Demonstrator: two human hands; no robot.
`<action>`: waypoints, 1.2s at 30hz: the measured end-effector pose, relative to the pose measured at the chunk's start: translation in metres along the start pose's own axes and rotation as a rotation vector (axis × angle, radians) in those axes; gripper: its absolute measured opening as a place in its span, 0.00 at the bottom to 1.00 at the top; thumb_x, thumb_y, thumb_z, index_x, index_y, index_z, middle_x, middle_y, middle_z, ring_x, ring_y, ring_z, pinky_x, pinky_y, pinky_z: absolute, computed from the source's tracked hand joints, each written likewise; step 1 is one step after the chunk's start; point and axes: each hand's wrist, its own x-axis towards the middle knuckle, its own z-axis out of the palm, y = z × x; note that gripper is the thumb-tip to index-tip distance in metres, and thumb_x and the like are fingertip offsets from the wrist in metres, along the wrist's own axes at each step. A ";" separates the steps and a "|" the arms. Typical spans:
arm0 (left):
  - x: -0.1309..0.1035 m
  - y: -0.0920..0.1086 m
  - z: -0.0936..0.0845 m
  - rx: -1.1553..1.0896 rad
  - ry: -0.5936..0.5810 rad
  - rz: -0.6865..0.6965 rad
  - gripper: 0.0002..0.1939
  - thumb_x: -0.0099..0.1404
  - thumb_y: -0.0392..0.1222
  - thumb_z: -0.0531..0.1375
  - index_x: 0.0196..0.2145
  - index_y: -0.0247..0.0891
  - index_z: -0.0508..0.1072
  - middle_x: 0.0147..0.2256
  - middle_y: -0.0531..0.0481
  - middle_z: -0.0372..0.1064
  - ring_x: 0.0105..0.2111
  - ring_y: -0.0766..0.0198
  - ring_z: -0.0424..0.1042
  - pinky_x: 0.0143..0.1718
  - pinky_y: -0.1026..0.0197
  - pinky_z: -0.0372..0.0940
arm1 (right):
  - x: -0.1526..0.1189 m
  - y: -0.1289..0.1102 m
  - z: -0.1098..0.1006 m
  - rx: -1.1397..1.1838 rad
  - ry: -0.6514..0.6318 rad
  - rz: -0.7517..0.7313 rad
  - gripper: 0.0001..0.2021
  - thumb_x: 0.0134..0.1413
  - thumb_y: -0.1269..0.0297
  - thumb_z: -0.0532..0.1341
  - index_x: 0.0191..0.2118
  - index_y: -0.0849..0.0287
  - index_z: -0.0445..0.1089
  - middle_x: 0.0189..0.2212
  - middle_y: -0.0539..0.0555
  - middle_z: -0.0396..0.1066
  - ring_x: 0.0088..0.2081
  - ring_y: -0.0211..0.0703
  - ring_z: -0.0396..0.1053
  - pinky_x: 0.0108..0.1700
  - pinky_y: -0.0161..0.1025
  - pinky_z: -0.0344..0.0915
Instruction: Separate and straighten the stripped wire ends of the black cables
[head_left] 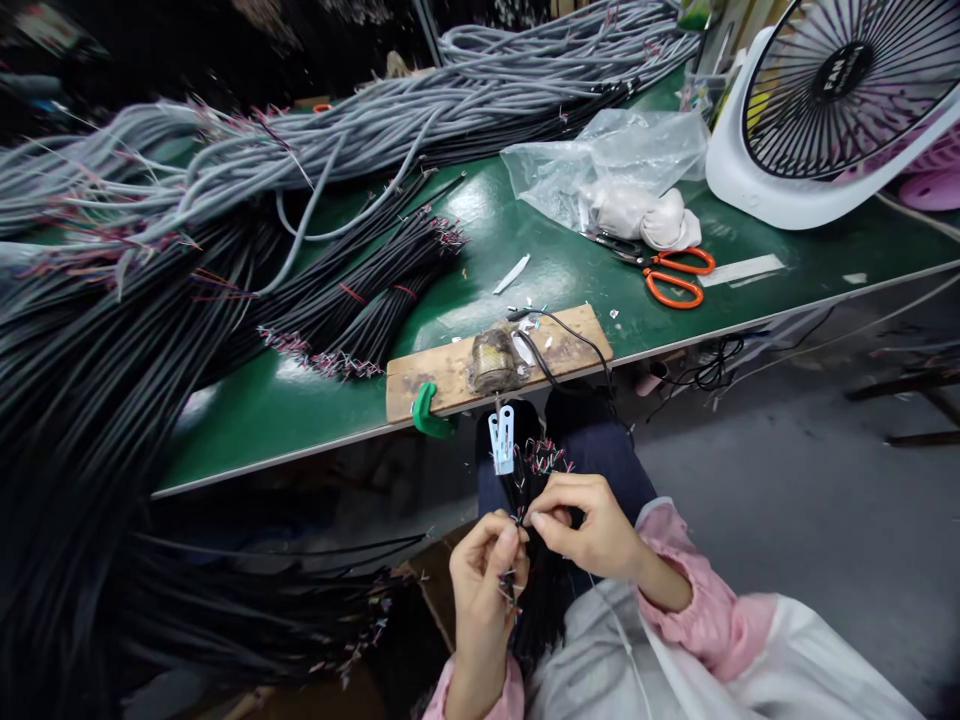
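Below the table edge, my left hand (pixel 489 575) is closed, thumb against fingers, on a black cable with stripped coloured wire ends. My right hand (pixel 589 525) pinches at the same wires just to the right, fingertips close to the left ones. A bundle of black cables (pixel 544 600) with red and white wire ends lies over my lap under the hands. Just beyond them a light blue clothes peg (pixel 502 440) hangs from a small motor-like cylinder (pixel 495 362) fixed on a wooden board (pixel 427 372). Which single wire each fingertip holds is too small to see.
A green clamp (pixel 430 412) grips the board at the table edge. Orange-handled scissors (pixel 675 278), a plastic bag (pixel 615 150) and a white fan (pixel 795 120) stand to the right. Black cable bundles (pixel 360 280) and grey cables (pixel 360 125) cover the left and back; more cables (pixel 262 610) hang below left.
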 end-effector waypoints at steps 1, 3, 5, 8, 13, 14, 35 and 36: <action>0.000 0.000 0.000 0.008 -0.009 0.005 0.20 0.58 0.54 0.71 0.23 0.35 0.74 0.17 0.59 0.59 0.13 0.79 0.44 0.12 0.74 0.44 | 0.000 0.000 0.000 0.015 0.009 0.009 0.08 0.55 0.71 0.62 0.30 0.64 0.79 0.22 0.51 0.69 0.23 0.34 0.62 0.26 0.32 0.59; 0.000 -0.001 -0.001 0.023 -0.024 0.022 0.20 0.59 0.53 0.71 0.23 0.36 0.73 0.18 0.59 0.58 0.13 0.79 0.44 0.12 0.74 0.45 | 0.001 0.001 0.001 0.054 0.011 0.027 0.07 0.56 0.69 0.63 0.32 0.64 0.80 0.24 0.51 0.70 0.24 0.35 0.63 0.27 0.32 0.60; 0.000 -0.001 -0.001 0.035 -0.030 0.041 0.19 0.60 0.52 0.70 0.22 0.36 0.72 0.18 0.60 0.56 0.14 0.78 0.44 0.13 0.74 0.45 | 0.002 0.000 0.001 0.091 -0.006 0.050 0.07 0.56 0.67 0.65 0.35 0.64 0.80 0.25 0.52 0.71 0.24 0.35 0.63 0.26 0.32 0.61; -0.001 -0.001 0.000 0.045 -0.027 0.036 0.19 0.61 0.52 0.70 0.22 0.36 0.71 0.18 0.60 0.56 0.14 0.77 0.44 0.13 0.74 0.45 | 0.004 0.000 0.002 0.113 -0.017 0.074 0.06 0.56 0.67 0.65 0.35 0.63 0.79 0.26 0.52 0.72 0.24 0.35 0.63 0.27 0.32 0.61; -0.001 0.001 0.005 0.024 -0.003 0.035 0.21 0.60 0.52 0.70 0.21 0.36 0.70 0.19 0.59 0.56 0.15 0.77 0.45 0.14 0.73 0.44 | 0.003 0.003 0.004 0.088 -0.018 0.054 0.09 0.59 0.63 0.65 0.31 0.62 0.77 0.24 0.51 0.69 0.25 0.36 0.63 0.27 0.33 0.60; 0.000 0.001 0.005 0.012 0.004 0.032 0.22 0.60 0.52 0.70 0.20 0.35 0.69 0.19 0.59 0.55 0.15 0.77 0.45 0.14 0.73 0.44 | 0.003 0.003 0.004 0.084 -0.017 0.049 0.09 0.59 0.63 0.65 0.31 0.62 0.76 0.24 0.51 0.69 0.25 0.36 0.62 0.27 0.33 0.60; 0.009 0.003 0.006 -0.043 -0.034 -0.047 0.23 0.57 0.52 0.70 0.18 0.37 0.65 0.17 0.60 0.51 0.16 0.75 0.44 0.15 0.71 0.44 | 0.000 0.009 0.012 0.072 -0.010 0.009 0.04 0.54 0.69 0.64 0.29 0.61 0.75 0.22 0.49 0.66 0.23 0.35 0.61 0.26 0.33 0.58; 0.009 0.003 0.006 -0.034 -0.039 -0.047 0.23 0.57 0.52 0.70 0.18 0.37 0.65 0.17 0.61 0.51 0.15 0.75 0.44 0.15 0.70 0.44 | 0.000 0.010 0.011 0.085 -0.010 0.021 0.05 0.54 0.69 0.64 0.29 0.61 0.75 0.22 0.49 0.67 0.23 0.35 0.61 0.26 0.33 0.58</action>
